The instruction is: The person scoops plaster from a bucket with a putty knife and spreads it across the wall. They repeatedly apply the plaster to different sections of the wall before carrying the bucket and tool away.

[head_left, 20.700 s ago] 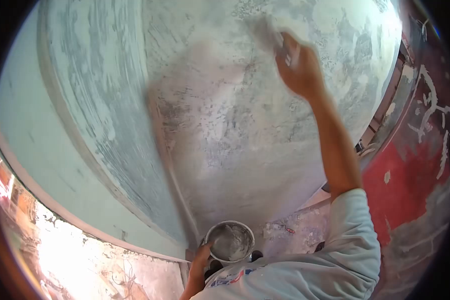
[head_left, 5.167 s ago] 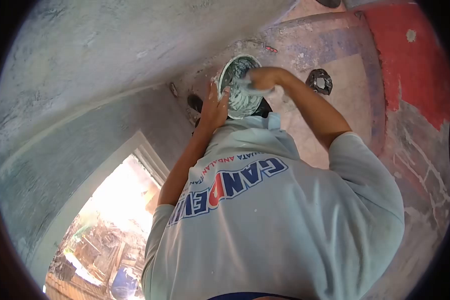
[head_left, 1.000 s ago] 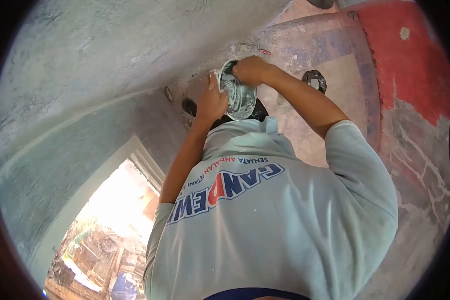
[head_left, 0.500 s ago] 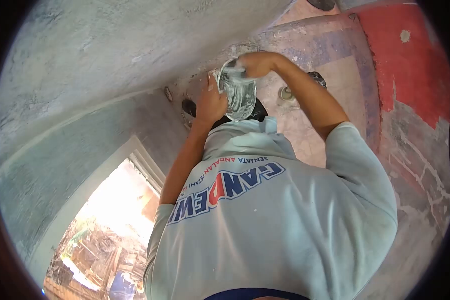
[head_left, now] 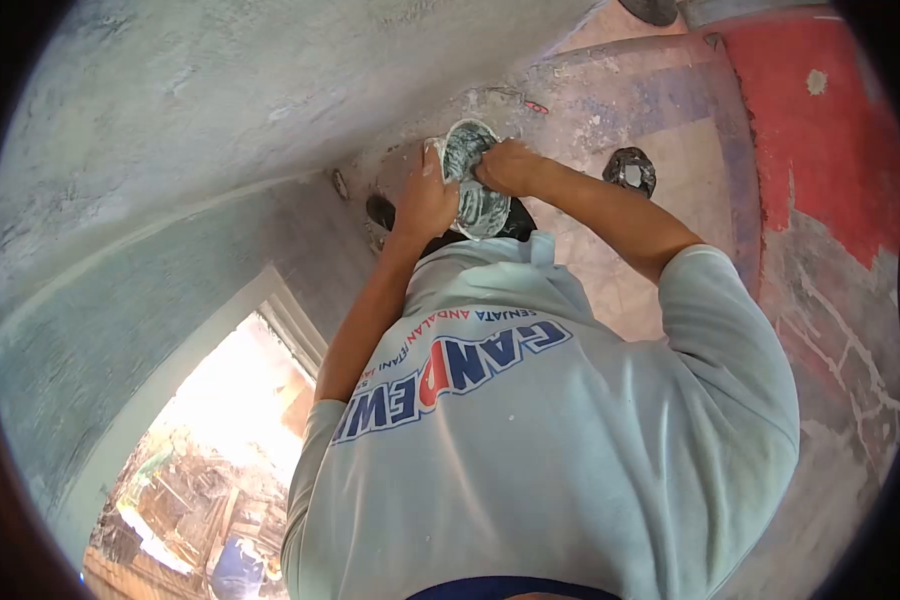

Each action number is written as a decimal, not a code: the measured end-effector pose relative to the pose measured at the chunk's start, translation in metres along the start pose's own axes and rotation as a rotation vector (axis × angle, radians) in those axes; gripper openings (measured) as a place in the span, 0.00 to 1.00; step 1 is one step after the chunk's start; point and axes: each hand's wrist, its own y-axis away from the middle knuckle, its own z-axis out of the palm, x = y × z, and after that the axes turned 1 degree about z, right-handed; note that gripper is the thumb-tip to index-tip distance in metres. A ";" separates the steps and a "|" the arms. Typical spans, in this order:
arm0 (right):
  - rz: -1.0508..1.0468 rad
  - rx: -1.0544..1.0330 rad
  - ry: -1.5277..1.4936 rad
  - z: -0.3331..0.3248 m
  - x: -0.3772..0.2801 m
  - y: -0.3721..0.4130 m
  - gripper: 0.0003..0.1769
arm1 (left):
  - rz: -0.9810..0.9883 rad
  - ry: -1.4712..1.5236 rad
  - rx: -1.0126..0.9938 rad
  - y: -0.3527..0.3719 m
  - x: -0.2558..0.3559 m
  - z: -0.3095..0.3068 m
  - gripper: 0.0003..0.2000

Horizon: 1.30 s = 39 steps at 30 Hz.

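A tub, its inner wall smeared with whitish-grey paste, is tilted in front of my body with its mouth toward me. My left hand is closed on its left side, thumb near the rim and white smears on the fingers. My right hand reaches over the right rim, with its curled fingertips down inside the tub. Whatever those fingers grip is hidden by the hand and the paste.
A grey plastered wall rises close at the left, with a bright window opening below it. On the stained floor lie a dark bag-like object with something white in it and a small red item.
My right hand has moved down from the tub's far edge into its middle. The forearm now covers a small round container on the floor. My left hand keeps its hold.
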 end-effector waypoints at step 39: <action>-0.021 1.206 -2.359 -0.171 0.022 0.038 0.09 | -0.336 1.358 0.703 0.060 -0.122 -0.049 0.25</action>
